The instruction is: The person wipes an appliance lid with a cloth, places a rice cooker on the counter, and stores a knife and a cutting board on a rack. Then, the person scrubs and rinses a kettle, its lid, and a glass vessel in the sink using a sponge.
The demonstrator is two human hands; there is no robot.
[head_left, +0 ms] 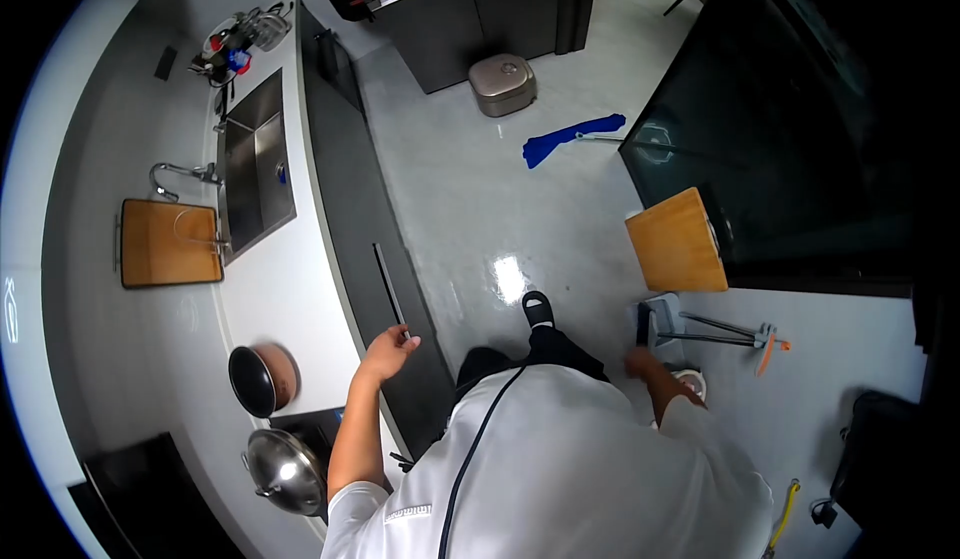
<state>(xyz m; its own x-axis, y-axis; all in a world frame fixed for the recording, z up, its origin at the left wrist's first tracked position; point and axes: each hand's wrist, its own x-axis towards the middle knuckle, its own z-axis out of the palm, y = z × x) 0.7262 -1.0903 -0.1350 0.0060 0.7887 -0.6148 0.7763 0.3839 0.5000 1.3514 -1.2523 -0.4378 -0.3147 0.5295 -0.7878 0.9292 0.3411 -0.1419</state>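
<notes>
Presently: Left Grip at the Handle, Right Grip Low by the Dustpan

Item one, state of things: contact with the handle [390, 287] is made. The dark cabinet front [355, 184] looks flush, with no gap visible along it, so I judge it closed. How much remains, I cannot tell.

Item two, left grip [386, 356]: mine, nearly closed, fingers bent and thumb near them, on the near end of the handle. The rest of the bar runs forward from my fingertips, along the front below the tabletop [290, 299].

Item three, right grip [638, 362]: mine, lowered on my other side, well apart from the handle. It is small and blurred; I cannot tell how far open it is, or whether it has hold of anything. Nearest it, the dustpan [665, 317], with a wooden board [680, 244] just beyond.

Item four, surroundings: pot [262, 380] and lidded pan [284, 469] to my left, sink [262, 174] farther forward; blue cloth [565, 141] on the floor [450, 189] ahead.
</notes>
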